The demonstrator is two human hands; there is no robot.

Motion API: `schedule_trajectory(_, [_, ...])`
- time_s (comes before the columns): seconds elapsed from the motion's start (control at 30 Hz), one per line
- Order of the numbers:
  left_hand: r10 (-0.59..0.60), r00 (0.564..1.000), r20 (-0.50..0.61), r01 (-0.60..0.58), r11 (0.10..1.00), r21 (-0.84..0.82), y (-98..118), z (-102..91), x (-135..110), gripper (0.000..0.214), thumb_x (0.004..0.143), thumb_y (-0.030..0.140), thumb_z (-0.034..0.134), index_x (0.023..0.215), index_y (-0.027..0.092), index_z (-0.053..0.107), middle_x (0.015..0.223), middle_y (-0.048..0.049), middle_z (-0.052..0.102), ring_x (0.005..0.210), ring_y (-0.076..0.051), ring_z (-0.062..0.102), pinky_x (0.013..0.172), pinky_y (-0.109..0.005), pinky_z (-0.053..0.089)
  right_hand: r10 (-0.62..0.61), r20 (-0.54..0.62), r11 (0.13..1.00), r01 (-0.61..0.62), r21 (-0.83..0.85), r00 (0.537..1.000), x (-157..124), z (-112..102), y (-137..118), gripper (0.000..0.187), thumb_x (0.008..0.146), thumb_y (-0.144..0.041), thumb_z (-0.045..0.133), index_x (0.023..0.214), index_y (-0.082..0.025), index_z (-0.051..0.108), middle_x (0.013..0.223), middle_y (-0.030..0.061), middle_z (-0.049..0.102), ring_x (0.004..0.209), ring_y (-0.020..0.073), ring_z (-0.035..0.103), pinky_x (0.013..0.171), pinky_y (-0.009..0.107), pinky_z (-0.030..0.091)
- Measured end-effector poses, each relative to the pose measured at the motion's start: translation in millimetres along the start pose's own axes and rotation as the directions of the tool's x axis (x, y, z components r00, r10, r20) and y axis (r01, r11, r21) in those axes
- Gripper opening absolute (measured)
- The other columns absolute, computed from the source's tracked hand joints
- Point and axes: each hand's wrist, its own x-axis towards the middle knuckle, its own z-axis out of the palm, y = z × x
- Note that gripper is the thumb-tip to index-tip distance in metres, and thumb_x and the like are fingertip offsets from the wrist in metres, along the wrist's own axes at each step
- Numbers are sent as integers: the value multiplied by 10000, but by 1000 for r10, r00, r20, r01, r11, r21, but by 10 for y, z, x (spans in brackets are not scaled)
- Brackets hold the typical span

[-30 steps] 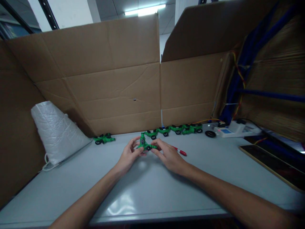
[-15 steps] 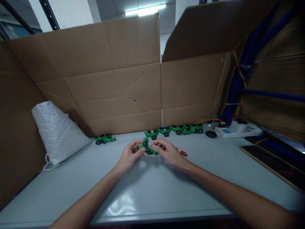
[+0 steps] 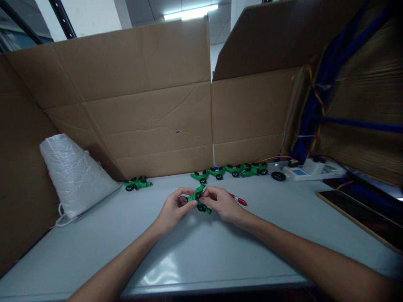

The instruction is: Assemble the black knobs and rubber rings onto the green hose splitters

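Observation:
A small green toy vehicle (image 3: 199, 201) with black wheels is held up above the tabletop, between my two hands. My left hand (image 3: 175, 205) pinches its left end between thumb and fingers. My right hand (image 3: 222, 203) is closed at the toy's right side, thumb and fingertips on it near a wheel. Part of the toy is hidden by my fingers. A red marker pen (image 3: 241, 201) lies on the table just beyond my right hand.
Several matching green toy vehicles (image 3: 233, 170) stand in a row at the back, and another toy vehicle (image 3: 137, 183) at left. A silvery wrapped bag (image 3: 74, 172) leans left. A black ring (image 3: 278, 176), a power strip (image 3: 315, 170) and a dark panel (image 3: 359, 214) lie right. Cardboard walls (image 3: 151, 113) enclose the table.
The toy vehicle in my hands has turned and shifted slightly right and down. My right hand's fingers have closed in on it. The view has shifted a little.

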Motion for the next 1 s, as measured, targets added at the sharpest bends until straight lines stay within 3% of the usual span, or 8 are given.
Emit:
schedule_trajectory(0.2, [26, 1000, 9, -26, 1000, 3, -11, -2, 11, 470, 940, 504, 768, 1245, 157, 686, 1117, -98, 734, 741, -142, 646, 680, -270, 509, -34, -18, 998, 33, -49, 999, -6, 15, -19, 331, 921, -490, 706, 790, -210, 587, 756, -5, 587, 731, 183, 532, 666, 295, 403])
schedule_trajectory(0.43, [-29, 999, 46, 30, 999, -15, -14, 19, 11, 559, 971, 590, 696, 1307, 146, 659, 905, -55, 693, 719, -155, 601, 587, -243, 451, -43, -2, 990, 42, -137, 999, -27, 24, -30, 271, 966, -418, 654, 811, -213, 569, 760, -16, 553, 720, 176, 508, 658, 289, 375])
schedule_trajectory(0.67, [-9, 997, 82, 5, 999, 45, 56, 16, -4, 478, 980, 552, 700, 1221, 140, 720, 836, -40, 681, 713, -155, 571, 645, -249, 424, -118, 20, 947, 118, -300, 993, -88, 50, -102, 190, 980, -289, 632, 811, -212, 588, 779, -16, 554, 714, 166, 505, 661, 284, 372])
schedule_trajectory(1.0, [-27, 997, 78, 23, 998, 55, 115, 22, 5, 444, 989, 556, 674, 1150, 146, 727, 801, -17, 667, 627, -131, 515, 599, -239, 396, -99, 44, 965, 106, -241, 994, -39, 12, -126, 185, 966, -279, 658, 810, -205, 591, 768, -25, 547, 700, 158, 503, 639, 276, 366])
